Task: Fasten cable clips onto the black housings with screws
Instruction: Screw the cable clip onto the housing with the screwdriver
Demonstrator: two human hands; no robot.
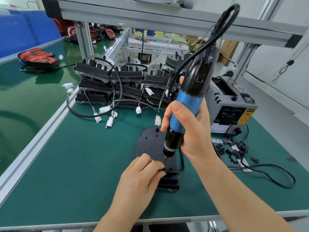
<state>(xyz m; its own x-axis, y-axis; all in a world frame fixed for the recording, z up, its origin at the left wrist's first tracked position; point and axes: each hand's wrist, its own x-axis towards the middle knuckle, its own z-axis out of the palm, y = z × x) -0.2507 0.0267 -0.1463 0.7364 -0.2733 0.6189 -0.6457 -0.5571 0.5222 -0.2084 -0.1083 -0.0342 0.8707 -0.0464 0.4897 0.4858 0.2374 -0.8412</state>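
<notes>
The flat black plastic housing (148, 141) lies on the green-matted tabletop (83, 164) close in front of the person, so both hands can work from above. The left hand (142, 176) pinches a small black cable clip (163, 171) against the housing's near end. Its grip is narrow and closed on the clip, most likely to keep it over its screw hole and trap the thin black cable (182, 162) looping off to the right. The right hand (189, 131) wraps its grip fully round the blue-and-black electric screwdriver (185, 104), held nearly upright so the bit meets the clip squarely. Whether a screw sits under the bit is hidden. Spare black clips and screws (232, 149) lie within right-hand reach, and stacked black housings (117, 81) wait behind.
</notes>
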